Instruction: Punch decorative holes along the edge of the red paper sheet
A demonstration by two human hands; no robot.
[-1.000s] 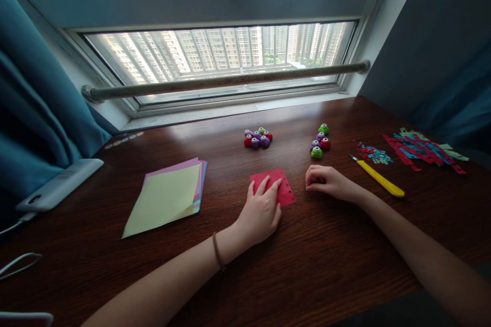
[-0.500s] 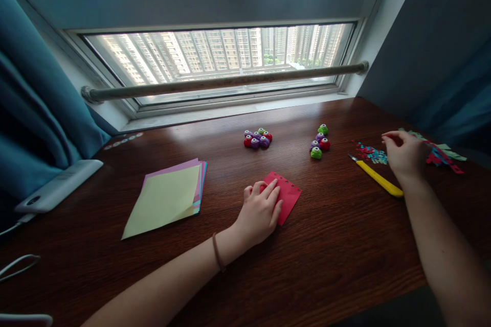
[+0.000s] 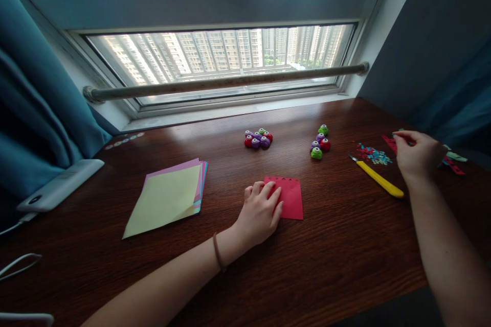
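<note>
My left hand lies with fingers spread on a square of red paper, covering its left part. Small notches or holes run along the paper's far edge. At the right, my right hand is closed in a pinch above the table. A red paper strip shows just left of its fingertips and runs behind the hand; whether the fingers grip it cannot be made out. Nearby lie a yellow craft knife and a scatter of tiny red and blue paper bits.
Coloured paper sheets are stacked at left, yellow-green on top. Two groups of small one-eyed toys, one cluster and one row, stand toward the window. A white power bank with a cable is far left. More strips lie right.
The red paper has turned so its notched edge faces the window, with my left hand still on it. My right hand has shifted right, and a red strip now shows beside its fingertips.
</note>
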